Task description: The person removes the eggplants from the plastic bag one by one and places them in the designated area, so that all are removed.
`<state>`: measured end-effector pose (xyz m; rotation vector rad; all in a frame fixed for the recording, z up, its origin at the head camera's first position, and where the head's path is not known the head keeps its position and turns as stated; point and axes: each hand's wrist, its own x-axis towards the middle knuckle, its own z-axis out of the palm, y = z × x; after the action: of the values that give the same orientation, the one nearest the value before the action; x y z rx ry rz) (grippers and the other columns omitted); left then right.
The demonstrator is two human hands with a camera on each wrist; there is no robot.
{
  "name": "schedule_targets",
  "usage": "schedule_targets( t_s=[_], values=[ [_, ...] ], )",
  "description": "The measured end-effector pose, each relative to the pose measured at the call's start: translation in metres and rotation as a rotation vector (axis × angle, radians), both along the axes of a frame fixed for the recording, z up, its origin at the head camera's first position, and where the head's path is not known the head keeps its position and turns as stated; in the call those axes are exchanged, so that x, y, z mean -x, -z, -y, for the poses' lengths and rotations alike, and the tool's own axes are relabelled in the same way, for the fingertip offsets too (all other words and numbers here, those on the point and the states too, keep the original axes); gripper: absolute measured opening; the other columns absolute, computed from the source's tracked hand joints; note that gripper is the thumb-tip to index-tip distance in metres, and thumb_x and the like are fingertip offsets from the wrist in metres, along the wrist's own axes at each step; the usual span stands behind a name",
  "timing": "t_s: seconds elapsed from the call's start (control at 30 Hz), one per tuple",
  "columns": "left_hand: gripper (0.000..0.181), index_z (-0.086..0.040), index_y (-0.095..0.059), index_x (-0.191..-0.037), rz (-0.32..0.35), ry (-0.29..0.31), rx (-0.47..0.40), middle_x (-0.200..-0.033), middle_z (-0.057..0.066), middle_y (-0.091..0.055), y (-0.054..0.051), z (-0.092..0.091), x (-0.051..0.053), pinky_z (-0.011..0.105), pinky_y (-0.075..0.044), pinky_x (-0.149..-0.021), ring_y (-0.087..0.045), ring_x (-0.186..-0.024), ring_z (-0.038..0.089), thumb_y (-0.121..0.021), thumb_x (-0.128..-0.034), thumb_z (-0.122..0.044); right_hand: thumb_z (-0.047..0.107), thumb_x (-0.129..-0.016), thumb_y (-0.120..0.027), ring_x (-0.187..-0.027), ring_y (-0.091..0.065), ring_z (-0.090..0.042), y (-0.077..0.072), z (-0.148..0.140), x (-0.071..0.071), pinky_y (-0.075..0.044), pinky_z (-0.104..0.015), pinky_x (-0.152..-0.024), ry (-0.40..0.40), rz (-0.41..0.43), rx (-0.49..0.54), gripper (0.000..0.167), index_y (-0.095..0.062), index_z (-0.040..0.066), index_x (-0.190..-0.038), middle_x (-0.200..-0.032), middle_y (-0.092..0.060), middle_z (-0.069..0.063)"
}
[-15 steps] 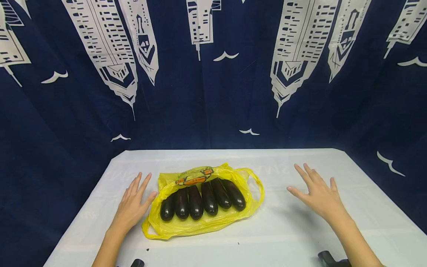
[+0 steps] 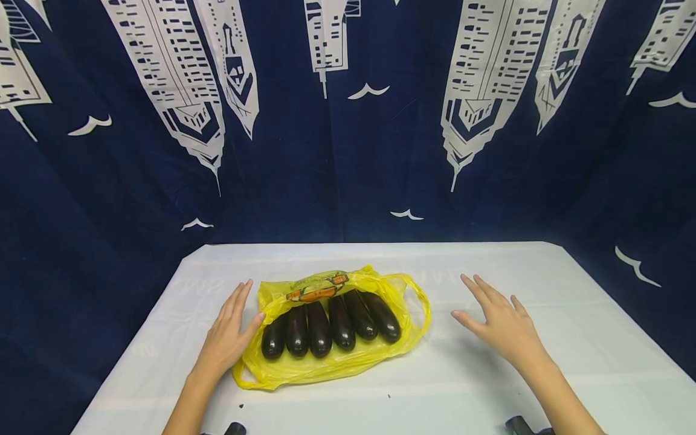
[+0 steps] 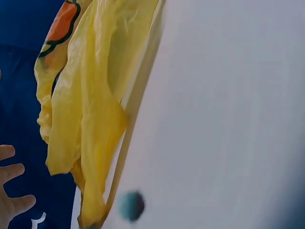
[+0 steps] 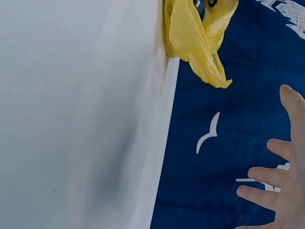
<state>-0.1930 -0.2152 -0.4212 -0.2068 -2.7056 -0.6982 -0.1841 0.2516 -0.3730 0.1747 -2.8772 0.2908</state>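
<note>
A yellow plastic bag (image 2: 326, 371) lies on its side in the middle of the table, its mouth toward me. Inside it several dark purple eggplants (image 2: 319, 329) lie side by side, blunt ends facing the opening. My left hand (image 2: 225, 338) is at the bag's left edge with fingers extended; whether the thumb touches the plastic I cannot tell. To the right of the bag, well apart from it, my right hand (image 2: 505, 326) hovers with fingers spread and nothing in it. In the left wrist view the crumpled side of the bag (image 3: 90, 109) shows near the fingers.
The white table (image 2: 435, 393) carries the bag, with a few small dark specks (image 2: 241, 406) near the front. Behind hangs a dark blue curtain (image 2: 337, 169) with white buildings and birds. Black wrist devices (image 2: 519, 425) show at the bottom.
Both hands have moved inward: the left one to the right, up to the bag's edge, and the right one to the left. The bag and eggplants stay where they were.
</note>
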Motion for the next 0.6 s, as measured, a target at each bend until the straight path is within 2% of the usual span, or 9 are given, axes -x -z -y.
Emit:
schedule_targets(
  t_s=[0.2,0.37,0.6],
  values=[
    [0.065,-0.026,-0.016,-0.146,-0.015,0.006,-0.04,-0.149,0.015,-0.022,0.002,-0.008,0.002,0.068,-0.034,-0.09,-0.028,-0.132,0.039,-0.047,-0.0916,-0.044,0.06,-0.084,-0.049,-0.125,-0.04,-0.04,0.001,0.008,-0.002,-0.023,-0.065,-0.1,-0.028,-0.023,0.022,0.073,-0.028,0.022,-0.143,-0.142,-0.038,-0.018],
    [0.057,-0.017,-0.03,-0.142,-0.031,0.005,-0.067,-0.146,0.015,-0.03,0.006,-0.012,0.002,0.064,-0.035,-0.092,-0.032,-0.131,0.037,-0.045,-0.0926,-0.042,0.054,-0.085,-0.052,-0.123,-0.044,-0.036,0.003,0.015,-0.002,-0.027,-0.061,-0.101,-0.051,-0.048,0.053,0.067,-0.035,0.02,-0.14,-0.136,-0.046,-0.016],
    [0.05,-0.012,-0.039,-0.136,-0.084,0.026,-0.12,-0.141,0.014,-0.038,0.015,-0.022,0.004,0.057,-0.033,-0.1,-0.035,-0.129,0.034,-0.048,-0.0928,-0.036,0.05,-0.086,-0.054,-0.113,-0.052,-0.04,0.003,0.023,-0.004,-0.042,-0.059,-0.088,-0.069,-0.109,0.077,0.06,-0.041,0.02,-0.136,-0.129,-0.054,-0.015]
  ],
)
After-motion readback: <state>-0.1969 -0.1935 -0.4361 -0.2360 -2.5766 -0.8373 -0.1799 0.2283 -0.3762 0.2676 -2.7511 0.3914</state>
